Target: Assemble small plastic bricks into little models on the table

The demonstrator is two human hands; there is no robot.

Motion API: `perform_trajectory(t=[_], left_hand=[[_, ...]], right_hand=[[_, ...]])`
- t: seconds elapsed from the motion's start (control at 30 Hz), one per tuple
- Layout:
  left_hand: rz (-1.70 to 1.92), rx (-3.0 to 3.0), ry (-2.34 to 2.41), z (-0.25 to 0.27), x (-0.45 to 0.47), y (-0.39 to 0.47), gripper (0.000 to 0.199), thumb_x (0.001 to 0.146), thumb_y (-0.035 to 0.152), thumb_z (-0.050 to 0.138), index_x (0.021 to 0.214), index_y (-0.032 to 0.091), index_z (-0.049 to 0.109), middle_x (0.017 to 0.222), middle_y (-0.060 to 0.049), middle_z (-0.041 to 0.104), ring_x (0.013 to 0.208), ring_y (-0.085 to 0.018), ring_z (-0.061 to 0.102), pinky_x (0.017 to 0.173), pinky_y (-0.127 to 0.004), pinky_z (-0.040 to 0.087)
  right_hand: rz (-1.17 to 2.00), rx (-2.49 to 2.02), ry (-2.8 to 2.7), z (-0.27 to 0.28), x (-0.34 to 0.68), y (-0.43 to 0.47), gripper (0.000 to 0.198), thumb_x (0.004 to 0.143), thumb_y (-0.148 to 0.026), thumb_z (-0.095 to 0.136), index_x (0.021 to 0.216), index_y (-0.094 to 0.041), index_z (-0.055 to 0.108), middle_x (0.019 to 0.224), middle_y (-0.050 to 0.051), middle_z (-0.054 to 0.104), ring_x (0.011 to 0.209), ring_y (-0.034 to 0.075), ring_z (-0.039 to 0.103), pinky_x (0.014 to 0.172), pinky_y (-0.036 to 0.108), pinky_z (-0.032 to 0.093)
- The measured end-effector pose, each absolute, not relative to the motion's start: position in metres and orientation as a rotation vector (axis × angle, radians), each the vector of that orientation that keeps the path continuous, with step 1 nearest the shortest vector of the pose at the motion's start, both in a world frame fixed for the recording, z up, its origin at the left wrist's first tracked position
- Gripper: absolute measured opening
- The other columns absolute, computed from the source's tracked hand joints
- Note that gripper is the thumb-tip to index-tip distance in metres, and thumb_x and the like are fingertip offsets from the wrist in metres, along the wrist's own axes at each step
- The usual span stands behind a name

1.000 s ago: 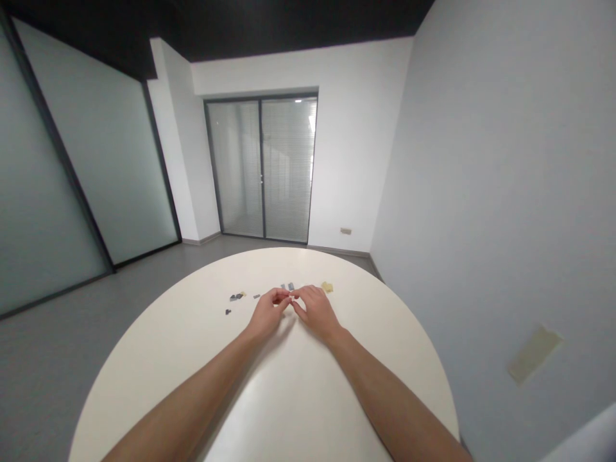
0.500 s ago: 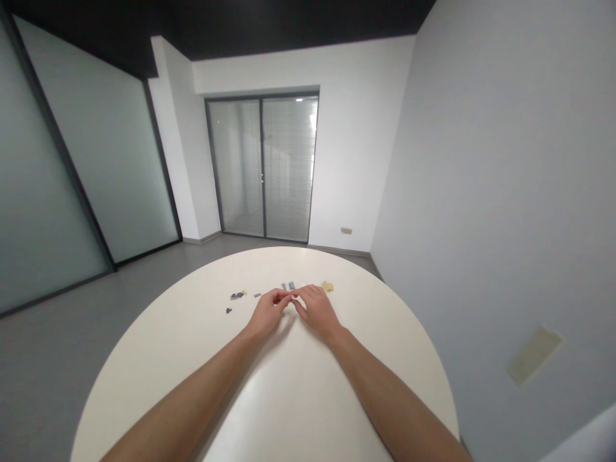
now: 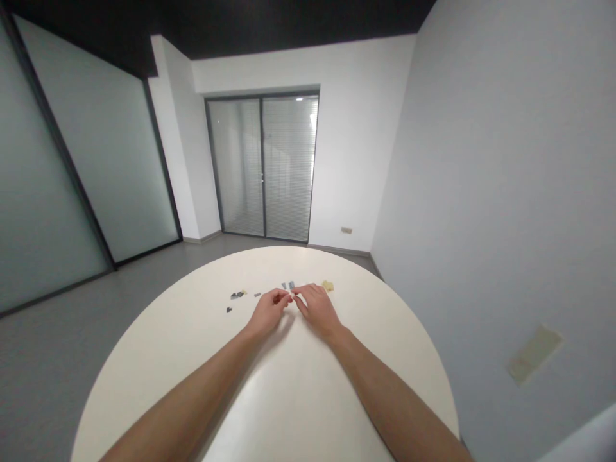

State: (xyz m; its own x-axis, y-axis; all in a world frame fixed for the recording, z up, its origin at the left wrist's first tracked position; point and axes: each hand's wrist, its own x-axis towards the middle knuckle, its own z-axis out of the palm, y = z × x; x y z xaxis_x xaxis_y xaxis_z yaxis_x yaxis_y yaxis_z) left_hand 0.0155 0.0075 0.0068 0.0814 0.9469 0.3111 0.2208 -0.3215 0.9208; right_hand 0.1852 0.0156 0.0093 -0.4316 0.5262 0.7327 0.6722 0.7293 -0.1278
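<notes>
Round white table (image 3: 298,385): left hand (image 3: 266,314) pinches small pale piece (image 3: 291,294), more exposed than moments earlier; right hand (image 3: 319,308) adjoins, grip indeterminable; handling appears ongoing.

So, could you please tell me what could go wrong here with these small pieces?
The small pale piece that seems pinched between the left hand and the right hand could slip. The two gray pieces just beyond the hands might get nudged. The small dark piece, lying apart on the left, may be overlooked.
</notes>
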Motion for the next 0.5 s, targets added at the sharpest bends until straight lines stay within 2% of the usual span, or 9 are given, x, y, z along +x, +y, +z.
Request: perform_trajectory(t=[0.5], left_hand=[[1.313,1.658,1.142,0.0065,0.0132,0.0087,0.031,0.076,0.047,0.063,0.078,0.017,0.070,0.083,-0.007,0.072,0.080,-0.021,0.063,0.070,-0.031,0.048]], right_hand=[[-0.233,-0.915,-2.142,0.0093,0.1865,0.0147,0.020,0.098,-0.025,0.047,0.109,-0.021,0.063,0.102,0.006,0.070,0.098,0.020,0.059,0.086,0.036,0.042]])
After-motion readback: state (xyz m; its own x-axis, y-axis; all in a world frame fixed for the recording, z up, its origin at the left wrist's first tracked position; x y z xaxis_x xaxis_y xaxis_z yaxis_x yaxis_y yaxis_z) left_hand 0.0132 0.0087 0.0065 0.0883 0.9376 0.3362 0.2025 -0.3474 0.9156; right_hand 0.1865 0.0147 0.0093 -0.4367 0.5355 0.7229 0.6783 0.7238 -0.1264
